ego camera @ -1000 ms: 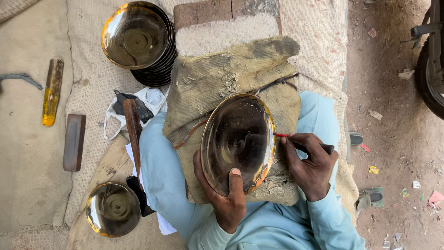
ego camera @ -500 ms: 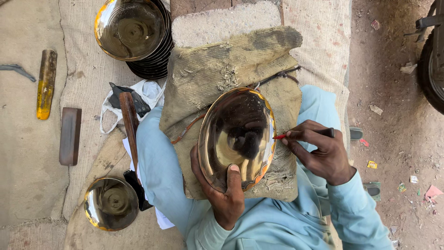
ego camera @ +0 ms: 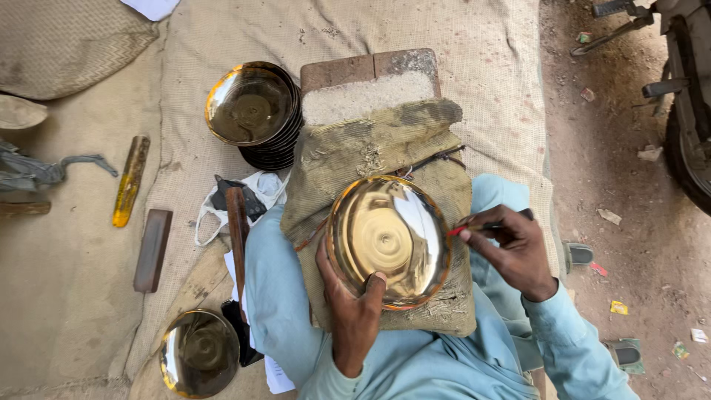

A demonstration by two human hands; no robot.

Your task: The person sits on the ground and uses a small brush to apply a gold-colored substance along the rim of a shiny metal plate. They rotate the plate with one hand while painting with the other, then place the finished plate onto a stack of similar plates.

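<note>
**Brass plate held on the lap, tool at its right rim**

The left hand (ego camera: pixel 354 315) grasps the brass plate (ego camera: pixel 388 241) from the near side: the thumb lies over the near rim on the shiny inner face and the other fingers are hidden behind the plate. The plate rests tilted on a worn cloth pad (ego camera: pixel 370 159) that covers the person's knees. The right hand (ego camera: pixel 515 248) is at the right side of the plate, clenched around a thin tool with a red tip (ego camera: pixel 485 227); the red tip touches the right rim of the plate.

Near the left knee, a second brass plate (ego camera: pixel 198 352) lies on the mat (ego camera: pixel 481 89), close to its near left corner. A wooden-handled tool (ego camera: pixel 237 226) lies beside the left thigh, with a white bag (ego camera: pixel 259 189) just behind it. Further left, on the ground beyond the left edge of the mat, are a dark flat bar (ego camera: pixel 152 250) and a yellow stick (ego camera: pixel 131 180). At the far side, a stack of brass plates (ego camera: pixel 255 111) stands just beside a brick block (ego camera: pixel 368 81).

Compared with half a second ago, the plate now reflects light swirls in place of the dark shape of the hand, and the right hand sits a little higher on the rim. The left hand keeps the same grip.
</note>
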